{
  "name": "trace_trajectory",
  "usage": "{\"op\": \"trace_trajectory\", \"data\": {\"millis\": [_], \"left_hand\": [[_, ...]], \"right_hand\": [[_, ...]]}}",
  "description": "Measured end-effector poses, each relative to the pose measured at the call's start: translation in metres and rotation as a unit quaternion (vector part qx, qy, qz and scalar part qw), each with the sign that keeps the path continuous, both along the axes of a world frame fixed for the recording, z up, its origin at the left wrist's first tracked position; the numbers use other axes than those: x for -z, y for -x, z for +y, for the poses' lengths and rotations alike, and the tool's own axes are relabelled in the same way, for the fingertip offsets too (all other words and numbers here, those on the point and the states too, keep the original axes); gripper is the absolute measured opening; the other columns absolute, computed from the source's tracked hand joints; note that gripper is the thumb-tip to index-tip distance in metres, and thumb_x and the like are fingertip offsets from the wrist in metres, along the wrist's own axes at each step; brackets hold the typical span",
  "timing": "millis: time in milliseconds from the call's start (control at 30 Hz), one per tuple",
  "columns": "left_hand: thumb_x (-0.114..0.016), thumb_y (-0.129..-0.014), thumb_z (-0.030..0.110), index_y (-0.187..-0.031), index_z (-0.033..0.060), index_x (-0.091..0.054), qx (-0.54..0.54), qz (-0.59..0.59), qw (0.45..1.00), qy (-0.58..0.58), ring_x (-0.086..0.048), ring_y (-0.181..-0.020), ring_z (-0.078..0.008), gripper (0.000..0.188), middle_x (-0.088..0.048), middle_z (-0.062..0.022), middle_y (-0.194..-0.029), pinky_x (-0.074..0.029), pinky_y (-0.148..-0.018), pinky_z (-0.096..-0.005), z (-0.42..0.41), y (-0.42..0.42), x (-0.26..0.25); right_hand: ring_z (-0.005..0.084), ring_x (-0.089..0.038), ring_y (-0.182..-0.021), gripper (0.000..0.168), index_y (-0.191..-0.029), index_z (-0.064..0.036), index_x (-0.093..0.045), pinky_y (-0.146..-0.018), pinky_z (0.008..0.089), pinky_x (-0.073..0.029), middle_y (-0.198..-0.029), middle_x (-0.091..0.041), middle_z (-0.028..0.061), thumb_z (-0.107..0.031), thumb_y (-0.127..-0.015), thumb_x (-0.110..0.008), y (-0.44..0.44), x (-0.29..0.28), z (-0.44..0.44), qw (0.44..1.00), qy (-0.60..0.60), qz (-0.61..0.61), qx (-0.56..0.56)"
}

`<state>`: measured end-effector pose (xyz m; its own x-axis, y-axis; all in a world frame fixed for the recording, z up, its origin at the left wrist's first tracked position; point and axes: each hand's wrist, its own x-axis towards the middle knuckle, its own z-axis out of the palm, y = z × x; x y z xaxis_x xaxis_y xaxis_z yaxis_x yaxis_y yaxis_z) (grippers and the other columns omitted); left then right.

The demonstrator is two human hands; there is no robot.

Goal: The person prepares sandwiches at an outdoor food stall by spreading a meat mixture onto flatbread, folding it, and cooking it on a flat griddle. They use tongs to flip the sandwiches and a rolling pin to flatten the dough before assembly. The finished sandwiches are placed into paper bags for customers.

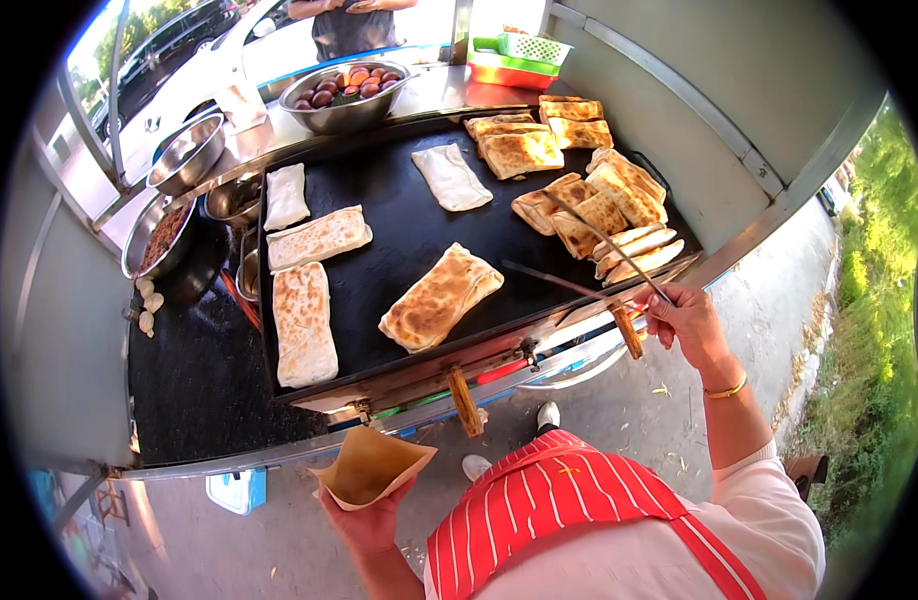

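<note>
My left hand (365, 517) holds a brown paper bag (376, 465) with its mouth spread, below the griddle's front edge. In my right hand (688, 326) are two long thin metal rods (616, 251), tongs or chopsticks; I cannot tell which. Their tips reach over the black griddle (369, 292), one above the stacked browned flatbreads (590, 225) at right. Nothing is visibly gripped between them. A browned stuffed flatbread (440, 300) lies near the front middle. Paler ones (305, 322) line the left side, and a white uncooked one (451, 178) lies farther back.
Behind the griddle stands a steel bowl of brown eggs (346, 97). Plastic baskets (519, 60) are stacked at back right. A bowl of reddish-brown filling (159, 236) and garlic bulbs (150, 306) sit left. Wooden handles (465, 401) jut from the front. A person (354, 26) stands beyond the counter.
</note>
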<state>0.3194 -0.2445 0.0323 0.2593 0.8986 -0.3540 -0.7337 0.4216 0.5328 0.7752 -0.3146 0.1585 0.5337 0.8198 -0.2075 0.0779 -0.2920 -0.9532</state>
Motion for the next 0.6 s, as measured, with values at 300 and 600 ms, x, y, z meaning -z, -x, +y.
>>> {"op": "trace_trajectory", "data": {"millis": [300,600], "left_hand": [[-0.051,-0.087,0.071,-0.15,0.0182,-0.033,0.004,0.009,1.0,-0.015,-0.049,-0.129,-0.0443,0.084,-0.044,-0.0152,-0.147,-0.05,-0.093,-0.0652,0.003,0.007,0.005],[-0.038,-0.096,0.061,-0.143,0.0093,-0.041,-0.058,-0.013,0.998,0.012,-0.05,-0.127,-0.0441,0.07,-0.049,-0.015,-0.142,-0.05,-0.09,-0.066,-0.003,0.009,0.002]], "right_hand": [[0.0085,-0.051,-0.065,0.038,-0.117,0.001,-0.065,-0.06,0.0265,-0.044,-0.074,-0.063,0.0028,-0.016,-0.084,-0.075,0.005,0.014,0.031,0.964,0.059,-0.244,-0.085],[0.0105,-0.053,-0.065,0.055,-0.124,-0.006,-0.06,-0.062,0.0271,-0.045,-0.071,-0.056,0.0008,-0.013,-0.074,-0.082,0.051,0.005,0.083,0.879,0.134,-0.319,-0.328]]}}
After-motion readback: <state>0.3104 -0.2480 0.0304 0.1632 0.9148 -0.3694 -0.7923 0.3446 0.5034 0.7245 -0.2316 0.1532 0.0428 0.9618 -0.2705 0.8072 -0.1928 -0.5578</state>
